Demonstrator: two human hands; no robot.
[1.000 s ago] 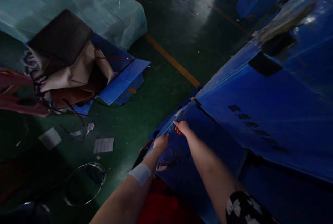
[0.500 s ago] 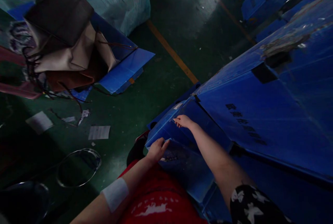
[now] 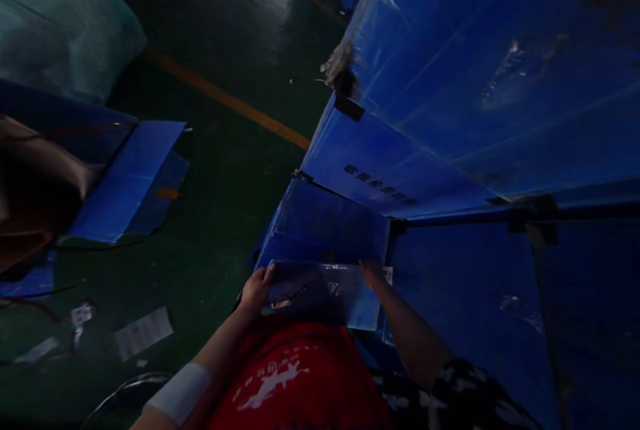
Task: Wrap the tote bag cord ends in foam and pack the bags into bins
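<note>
In the head view a blue plastic box (image 3: 327, 220) is right in front of my red-clad body, below a taller blue stack. My left hand (image 3: 257, 290) is closed around the left end of the upper edge of its near panel (image 3: 320, 290), thumb on top. At the right end of that same edge, my right hand (image 3: 371, 275) grips with its fingers bent over it. Shiny clear film or tape glints on the panel between the hands. The dim light hides how deep the box is.
Large blue boxes with dark printed lettering (image 3: 380, 183) rise ahead and to the right. On the left stand an open blue box (image 3: 127, 180) with bags in it and a pale green wrapped bundle (image 3: 65, 23). Paper scraps (image 3: 143, 333) lie on the green floor by a yellow line (image 3: 225, 102).
My view has swung right. My right hand has moved from the box's far left side to the right end of the near panel's edge. My left hand stays on that edge, nearer its left corner.
</note>
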